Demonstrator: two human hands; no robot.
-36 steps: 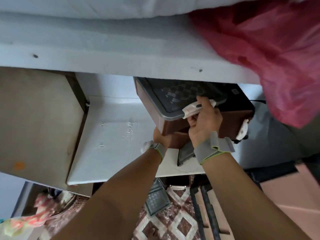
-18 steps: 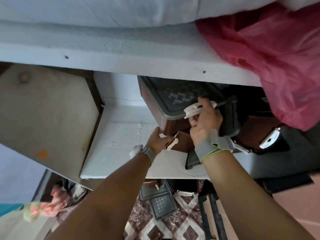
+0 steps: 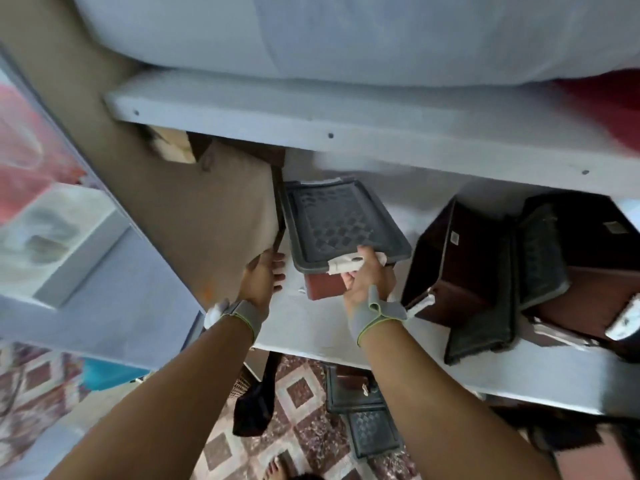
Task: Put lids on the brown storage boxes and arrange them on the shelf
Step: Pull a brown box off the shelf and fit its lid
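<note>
1. Left hand (image 3: 265, 277): off the box now, where half a second ago it reached under the box's near corner; fingers (image 3: 277, 276) loosely spread and holding nothing, resting by the brown side panel (image 3: 194, 230) at the shelf's left end.
2. Lidded brown box (image 3: 327, 289): shifted from mid-shelf to the far left of the shelf (image 3: 311, 327), just beside the side panel; apparently set down on the shelf board rather than carried, though the base contact is partly hidden. Grey lid (image 3: 341, 223) seated on top, patterned face up.
3. Right hand (image 3: 367, 278): placed on the near end of the box as in the two earlier views; fingers curled over the white latch (image 3: 346, 266) and the lid's rim, thumb below against the brown wall. Judged as pressing the latch home or giving a last push inward.
4. Open brown box (image 3: 460, 258): further right on the same shelf, tipped on its side, without a lid; a loose grey lid (image 3: 481, 323) leaning against it. More boxes and lids behind, too dark to separate.
5. Floor below: further lids (image 3: 372, 431) on the patterned floor.
6. Meaning for the task: one box closed and parked at the row's left end; remaining boxes on the right not yet lidded or squared up.
</note>
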